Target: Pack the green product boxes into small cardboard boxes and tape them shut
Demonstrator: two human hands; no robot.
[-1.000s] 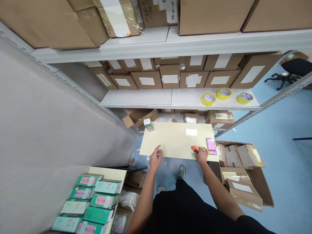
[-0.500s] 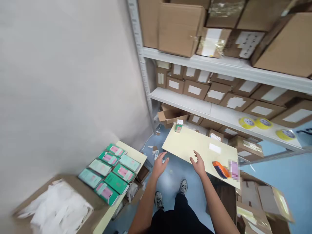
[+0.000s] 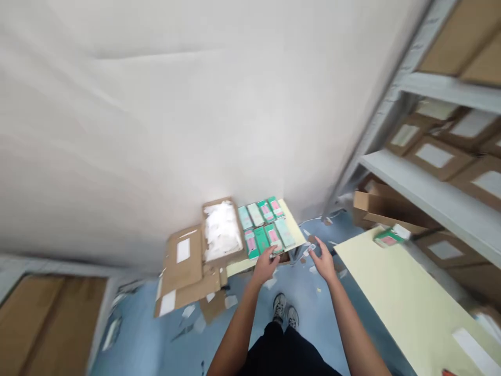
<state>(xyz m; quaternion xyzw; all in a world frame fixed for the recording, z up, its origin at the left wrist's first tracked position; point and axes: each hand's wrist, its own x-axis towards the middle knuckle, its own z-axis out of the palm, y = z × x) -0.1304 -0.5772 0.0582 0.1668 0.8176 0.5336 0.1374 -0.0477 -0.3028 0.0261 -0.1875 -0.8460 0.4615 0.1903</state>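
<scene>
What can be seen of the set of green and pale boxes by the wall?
The set of boxes is eight oblong cartons, apparently card, lying in two rows of four on a cream table. Four show pink panels, one is mostly green, three look pale; print is too blurred to read. The left hand is by the front row; contact is unclear.
</scene>
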